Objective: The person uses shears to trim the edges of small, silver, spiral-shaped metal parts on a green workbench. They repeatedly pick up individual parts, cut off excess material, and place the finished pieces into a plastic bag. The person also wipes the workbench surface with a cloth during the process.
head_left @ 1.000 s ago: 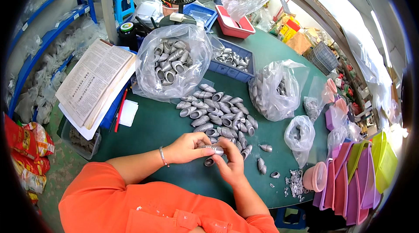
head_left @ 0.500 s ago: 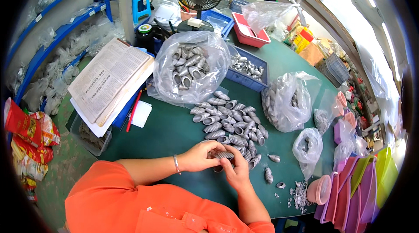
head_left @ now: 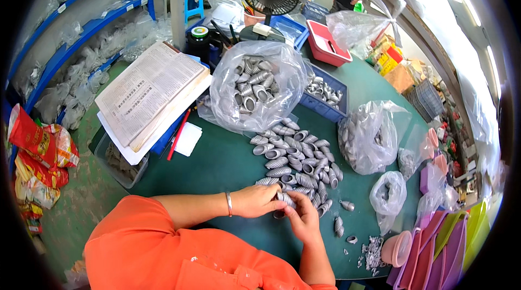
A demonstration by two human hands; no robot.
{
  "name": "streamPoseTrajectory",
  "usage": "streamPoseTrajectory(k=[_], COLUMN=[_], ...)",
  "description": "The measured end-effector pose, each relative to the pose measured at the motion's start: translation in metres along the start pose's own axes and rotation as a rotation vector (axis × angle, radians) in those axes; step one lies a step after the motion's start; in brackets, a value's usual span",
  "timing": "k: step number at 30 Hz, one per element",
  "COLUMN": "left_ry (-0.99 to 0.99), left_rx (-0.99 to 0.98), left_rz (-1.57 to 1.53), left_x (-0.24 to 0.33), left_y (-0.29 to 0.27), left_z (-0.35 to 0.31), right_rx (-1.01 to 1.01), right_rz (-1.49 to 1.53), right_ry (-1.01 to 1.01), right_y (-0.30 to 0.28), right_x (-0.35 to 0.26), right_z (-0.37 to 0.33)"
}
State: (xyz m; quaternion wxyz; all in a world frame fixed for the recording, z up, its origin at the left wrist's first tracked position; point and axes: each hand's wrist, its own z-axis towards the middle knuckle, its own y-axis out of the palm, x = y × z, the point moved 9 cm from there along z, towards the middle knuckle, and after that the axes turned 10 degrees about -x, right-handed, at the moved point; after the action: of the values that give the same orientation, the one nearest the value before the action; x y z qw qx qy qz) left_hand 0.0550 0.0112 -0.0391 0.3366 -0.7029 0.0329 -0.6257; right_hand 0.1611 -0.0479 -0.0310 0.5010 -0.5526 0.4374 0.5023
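A grey metal sleeve with slanted ribs (head_left: 286,199) is pinched between both hands, low over the table's near side. My left hand (head_left: 254,201), a metal bangle at its wrist, grips it from the left with bent fingers. My right hand (head_left: 304,219) closes on its right side with thumb and fingertips. Just beyond the fingers spreads a loose pile of similar ribbed sleeves (head_left: 307,169), many with open ends showing. Another sleeve lies partly hidden under the hands. A few strays, among them one ribbed sleeve (head_left: 339,227), rest right of my right hand.
Behind the pile stands an open clear bag (head_left: 293,84) of sleeves, beside a blue bin (head_left: 324,106) of metal parts. Right are a filled bag (head_left: 355,151), a smaller bag (head_left: 392,201), metal scraps (head_left: 373,256) and a pink cup (head_left: 397,249). An open book (head_left: 152,92) lies left.
The view has shifted, so the scene sits farther right. The sleeve has turned between my fingers from lying nearly level to a steeper slant, and my left fingers have curled closer around it.
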Motion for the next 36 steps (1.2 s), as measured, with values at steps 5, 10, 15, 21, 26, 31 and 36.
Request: streamPoseTrajectory(k=[5,10,15,21,26,31,36], left_ry=[-0.085,-0.067,0.032,-0.026,0.006,0.049,0.108], left_rx=[-0.079,-0.007,0.107,0.281,0.482,0.536,0.624], left_rz=[-0.042,-0.086,-0.37,-0.307,-0.252,-0.162,-0.369], left_x=[0.002,0.004,0.011,0.0,0.01,0.008,0.007], left_y=[0.002,-0.003,-0.002,-0.009,-0.02,-0.016,-0.019], left_z=[0.0,0.001,0.005,0.011,-0.001,-0.006,-0.008], right_rx=[-0.104,-0.031,0.216,0.351,0.405,0.432,0.469], right_rz=[-0.41,-0.379,-0.486,-0.427,-0.514,-0.376,-0.761], right_ry=[-0.004,-0.046,-0.138,-0.282,-0.431,-0.368,-0.513], right_y=[0.012,0.012,0.016,0.005,0.013,0.006,0.022], right_x=[-0.02,-0.004,-0.023,-0.022,-0.042,-0.022,-0.044], right_z=[0.006,0.003,0.007,0.022,0.025,0.03,0.025])
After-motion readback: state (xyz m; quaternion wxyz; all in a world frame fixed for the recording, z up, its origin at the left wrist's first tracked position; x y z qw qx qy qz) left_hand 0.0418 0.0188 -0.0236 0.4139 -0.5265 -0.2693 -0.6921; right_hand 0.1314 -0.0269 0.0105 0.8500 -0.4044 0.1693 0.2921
